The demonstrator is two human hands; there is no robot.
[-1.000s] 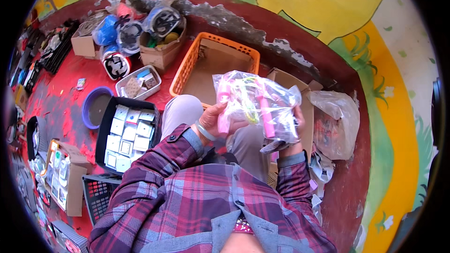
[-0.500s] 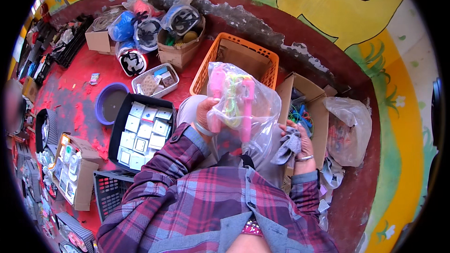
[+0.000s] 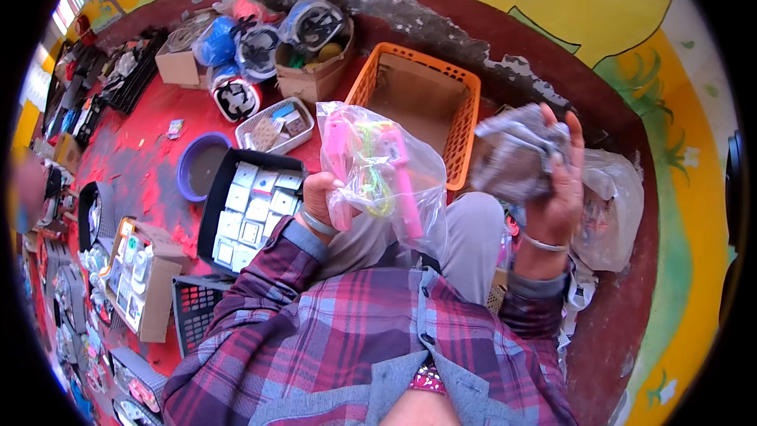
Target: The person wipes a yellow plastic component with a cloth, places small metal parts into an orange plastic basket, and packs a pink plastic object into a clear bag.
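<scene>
In front of my lap, my left hand (image 3: pixel 318 199) grips the left side of a clear plastic bag (image 3: pixel 430 189). Inside it lies a skipping rope with two pink handles (image 3: pixel 403 183) and a coiled yellow-green cord (image 3: pixel 374 177). Raised to the right, my right hand (image 3: pixel 558 193) holds a crumpled grey cloth (image 3: pixel 516 154) against its thumb side, the fingers pointing up. The cloth is a little blurred and hangs apart from the bag.
Ahead stands an orange plastic basket (image 3: pixel 475 106) with cardboard inside. To the left are a black bin (image 3: pixel 206 221) of small white boxes, a purple basin (image 3: pixel 187 177) and a white basket (image 3: pixel 303 136). A bulging plastic bag (image 3: pixel 619 205) sits by the right wall.
My right hand has risen from beside the cardboard box, lifting the grey cloth up and outward. My left hand and the bagged skipping rope have shifted slightly left.
</scene>
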